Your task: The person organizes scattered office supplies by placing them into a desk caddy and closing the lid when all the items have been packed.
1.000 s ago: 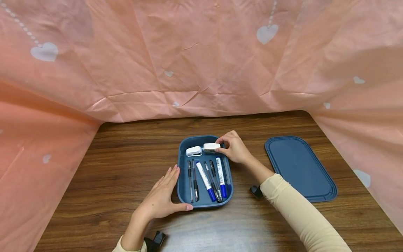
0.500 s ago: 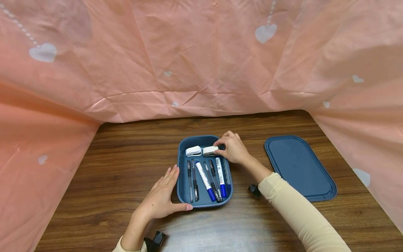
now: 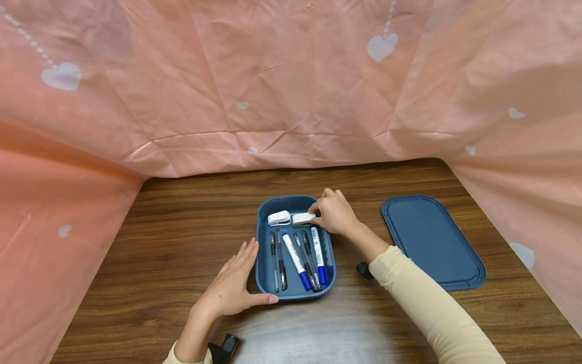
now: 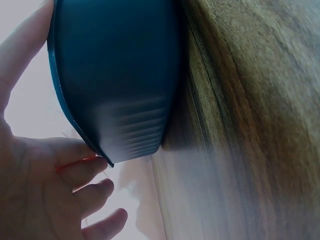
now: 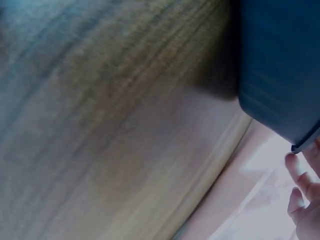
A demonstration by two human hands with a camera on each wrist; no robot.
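Observation:
A blue plastic box (image 3: 258, 263) lies on the table with two white mini staplers along its far end. My right hand (image 3: 337, 212) reaches over the box's far right corner and pinches the right stapler (image 3: 302, 219) between thumb and fingers. The left stapler (image 3: 279, 218) sits beside it. Below them lie several black pens (image 3: 281, 268) and two white markers with blue caps, one being the right marker (image 3: 319, 253). My left hand (image 3: 231, 285) spreads along the box's near left corner, straight fingers at the side and thumb at the front rim. In the right wrist view only some fingertips show.
A flat blue lid (image 3: 432, 242) lies on the wooden table (image 3: 191, 222) to the right of the box, beyond my right forearm. A pink curtain (image 3: 291, 91) with white hearts hangs around the back and sides.
My right hand has lowered the right stapler slightly, down into the box beside the other one, and still holds it. My left hand has stayed in place.

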